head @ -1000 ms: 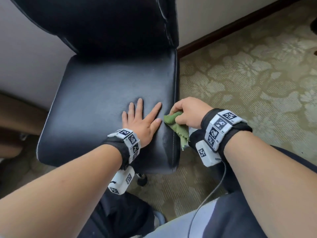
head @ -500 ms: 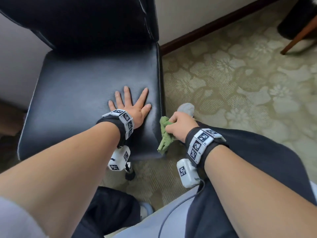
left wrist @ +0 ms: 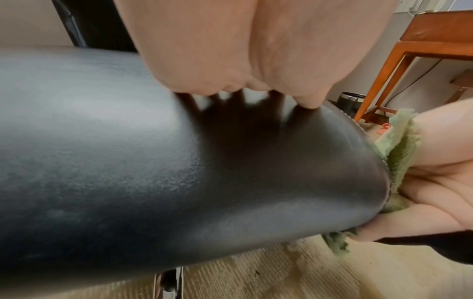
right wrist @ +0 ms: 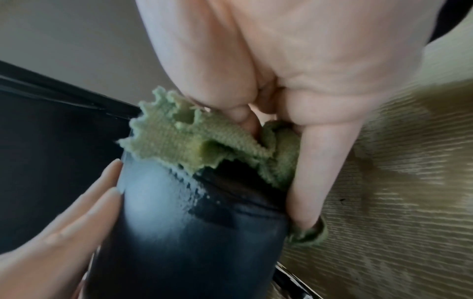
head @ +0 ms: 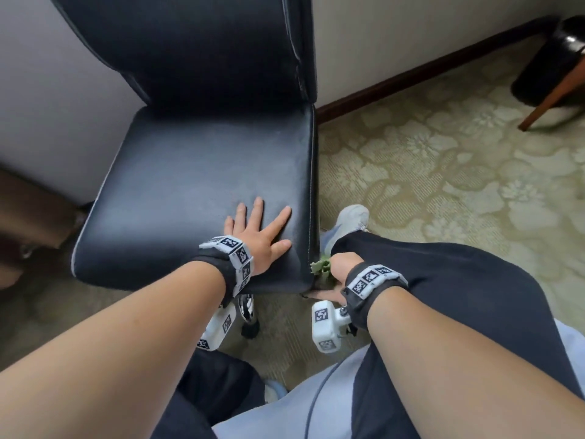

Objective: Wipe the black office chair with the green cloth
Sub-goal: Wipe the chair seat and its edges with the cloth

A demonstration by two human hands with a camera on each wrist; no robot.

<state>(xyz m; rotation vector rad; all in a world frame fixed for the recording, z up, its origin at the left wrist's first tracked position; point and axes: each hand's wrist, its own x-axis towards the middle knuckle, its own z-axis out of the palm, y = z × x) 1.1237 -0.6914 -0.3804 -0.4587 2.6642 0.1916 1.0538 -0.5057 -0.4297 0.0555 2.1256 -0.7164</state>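
Observation:
The black office chair (head: 196,172) stands against the wall, its padded seat facing me. My left hand (head: 258,234) lies flat on the seat's front right part, fingers spread and straight. My right hand (head: 343,267) grips the bunched green cloth (head: 321,268) and presses it against the seat's right side edge near the front corner. In the right wrist view the green cloth (right wrist: 204,141) is wedged between the fingers and the seat's side (right wrist: 204,222). The left wrist view shows the cloth (left wrist: 399,161) tucked along the seat's rim (left wrist: 179,161).
Patterned green carpet (head: 443,172) spreads to the right. A dark bin (head: 550,58) and a wooden furniture leg (head: 550,93) stand at the far right. My shoe (head: 353,218) and dark trouser leg (head: 459,280) lie beside the chair. A chair caster (head: 250,327) shows under the seat.
My right hand has slid the cloth from the seat's upper right edge down along its side toward the front corner. The left hand has stayed flat on the seat.

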